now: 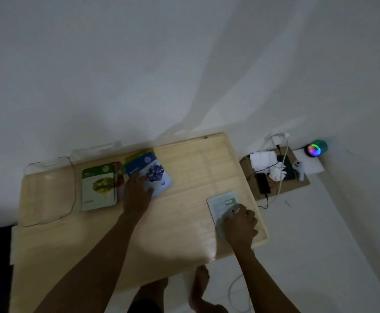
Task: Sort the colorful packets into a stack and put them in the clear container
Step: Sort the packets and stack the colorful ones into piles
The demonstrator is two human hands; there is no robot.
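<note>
At the far left of the wooden table [184,222], a clear container [49,190] is seen lying on the surface, well to the left of the left hand [137,195]. Between the container and that hand, a green packet [98,188] is laid face up on top of at least 1 other packet, whose reddish edge shows along its right side. The left hand is spread flat, palm down, with its fingers resting on the lower left corner of a blue packet [155,175]; nothing is gripped, the packet being only pressed against the table. The blue packet is tilted and is fanned over further packets, of which a green-yellow edge is visible behind it. Well to the right of the left hand, near the table's right edge, a white packet [223,204] with a small green label is found lying flat. The right hand [241,224] is placed on the near end of this packet, the fingers curled down over it; whether the packet is pinched or merely pressed cannot be told. Beyond the right hand, off the table on the floor, a cardboard sheet [297,184] is seen bearing a phone [262,183], crumpled tissues [274,172] and cables, with a small speaker [315,149] lit in colours just behind it.
</note>
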